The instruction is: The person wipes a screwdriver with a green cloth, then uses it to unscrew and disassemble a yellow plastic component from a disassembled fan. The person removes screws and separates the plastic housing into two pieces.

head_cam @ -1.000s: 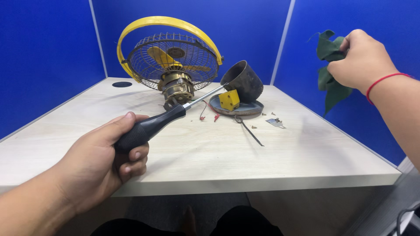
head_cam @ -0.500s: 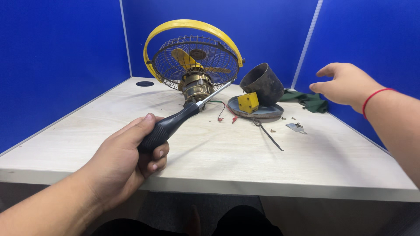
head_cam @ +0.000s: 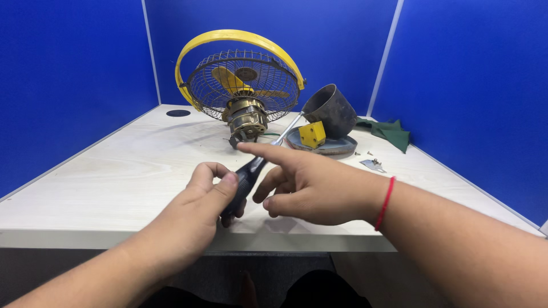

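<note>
My left hand grips the black handle of a screwdriver above the table's front edge, its metal shaft pointing up and away toward the fan. My right hand sits just right of the handle with the index finger stretched out to the left over it and the other fingers curled; it holds nothing. A red cord circles my right wrist. Behind stands a dismantled table fan with a yellow ring, a wire cage, yellow blades and a bare brass motor.
A dark cone-shaped cover leans on a round grey base plate with a yellow block. A green cloth lies at the back right, small screws and a metal bit near it. Blue partitions wall the light wooden desk.
My right hand left the green cloth at the back right and swung down to the left, beside the screwdriver handle. The left hand kept its grip and drew nearer the middle.
</note>
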